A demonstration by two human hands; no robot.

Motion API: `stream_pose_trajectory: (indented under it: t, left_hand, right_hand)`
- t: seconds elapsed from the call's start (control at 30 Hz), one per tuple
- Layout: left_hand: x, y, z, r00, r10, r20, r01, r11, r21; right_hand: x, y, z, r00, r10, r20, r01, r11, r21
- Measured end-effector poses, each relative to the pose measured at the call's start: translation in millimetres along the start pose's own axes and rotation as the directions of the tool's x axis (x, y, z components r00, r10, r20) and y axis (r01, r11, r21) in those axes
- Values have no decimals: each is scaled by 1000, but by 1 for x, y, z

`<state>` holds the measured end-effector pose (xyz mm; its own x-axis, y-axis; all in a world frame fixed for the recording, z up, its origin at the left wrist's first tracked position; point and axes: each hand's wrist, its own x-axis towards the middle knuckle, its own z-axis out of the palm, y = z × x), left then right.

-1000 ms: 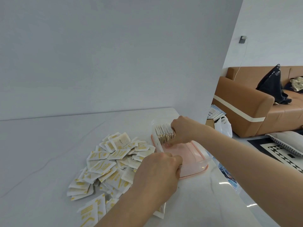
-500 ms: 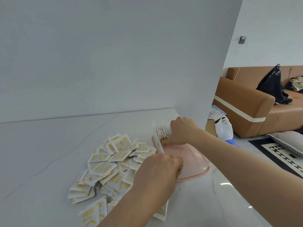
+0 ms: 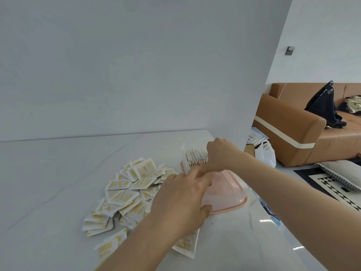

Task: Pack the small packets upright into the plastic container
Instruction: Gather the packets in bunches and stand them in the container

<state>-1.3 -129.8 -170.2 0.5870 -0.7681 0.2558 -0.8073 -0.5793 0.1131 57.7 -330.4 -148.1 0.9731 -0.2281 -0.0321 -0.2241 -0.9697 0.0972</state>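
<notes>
A row of small packets (image 3: 196,157) stands upright at the far end of the pink-rimmed plastic container (image 3: 230,189) on the white table (image 3: 48,182). The right hand (image 3: 220,155) presses against them — its grip is hidden. The left hand (image 3: 182,198), fingers loosely bent, rests at the container's near side beside the loose packet pile (image 3: 127,194) — whether it holds anything I cannot tell.

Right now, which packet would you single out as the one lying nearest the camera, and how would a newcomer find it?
Start at the white marble table and the loose heap of white-and-yellow square packets. Follow the left forearm toward the bottom edge: one flat packet lies apart from the heap, nearer the camera than the others, printed side up.
</notes>
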Motion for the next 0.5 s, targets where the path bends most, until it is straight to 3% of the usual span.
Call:
stream_pose_trajectory:
  t: [0.23,0.3,0.37,0.5]
  left_hand:
    - [-1,-25,-32,995,-59,-76,54,996,-66]
    - [-5,-37,-43,984,-133,-119,116,984,-136]
    - [-13,-51,-46,964,-220,-151,192,965,-180]
    - [-38,-72,-36,925,-316,-209,273,939,-211]
  right_hand:
    - [-8,13,-16,1000,11,11,-11,1000,26]
    - [-12,24,-23,996,33,-82,-23,992,120]
    - [-28,32,-31,974,95,-206,-24,947,321]
    - [-84,6,-35,883,173,-437,132,802,583]
